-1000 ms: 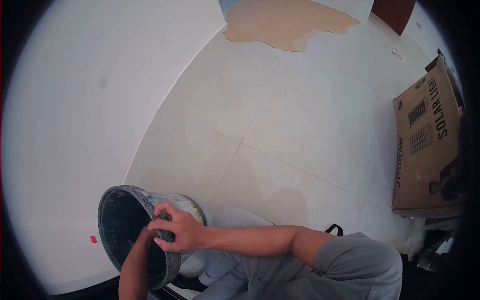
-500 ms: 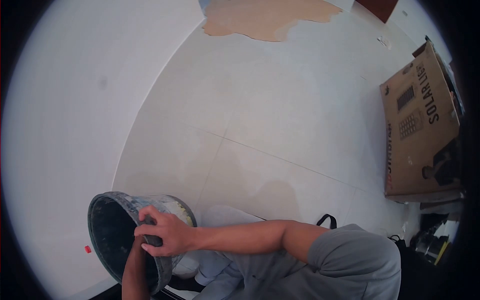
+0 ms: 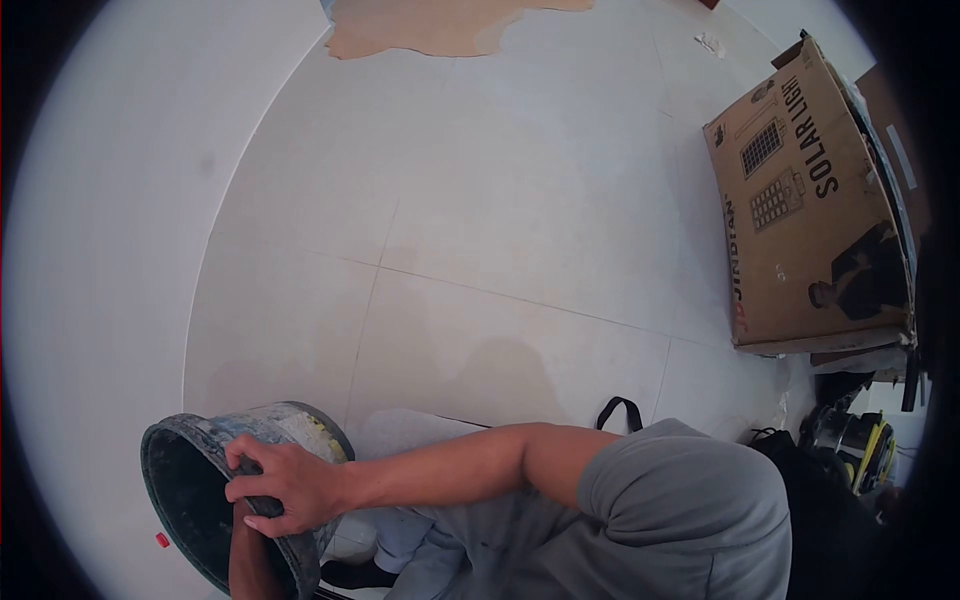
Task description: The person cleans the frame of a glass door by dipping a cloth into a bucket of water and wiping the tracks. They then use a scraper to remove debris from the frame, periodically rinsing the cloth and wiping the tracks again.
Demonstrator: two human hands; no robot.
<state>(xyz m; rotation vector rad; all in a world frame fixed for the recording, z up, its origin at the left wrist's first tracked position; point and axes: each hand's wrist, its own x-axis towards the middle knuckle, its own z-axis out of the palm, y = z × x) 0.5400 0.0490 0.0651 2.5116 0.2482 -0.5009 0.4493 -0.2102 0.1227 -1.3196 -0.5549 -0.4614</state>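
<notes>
A stained bucket (image 3: 290,425) lies tipped on its side at the lower left, its dark green inside facing left. My right hand (image 3: 285,485) comes across from the right, fingers curled over the rim beside a dark part. My left forearm (image 3: 252,560) rises from the bottom edge across the bucket's mouth. The left hand's fingers are hidden at the rim or inside, so what they hold cannot be made out.
A white wall (image 3: 110,250) runs along the left of the tiled floor (image 3: 480,220). A small red piece (image 3: 162,540) lies left of the bucket. At right stands a cardboard box (image 3: 810,220), with black and yellow equipment (image 3: 850,450) below it. Brown sheeting (image 3: 420,30) lies at the top.
The view has shifted, so the floor, box and sheeting appear further left and higher. The bucket and both arms appear further left and slightly lower; the right hand keeps its hold on the rim.
</notes>
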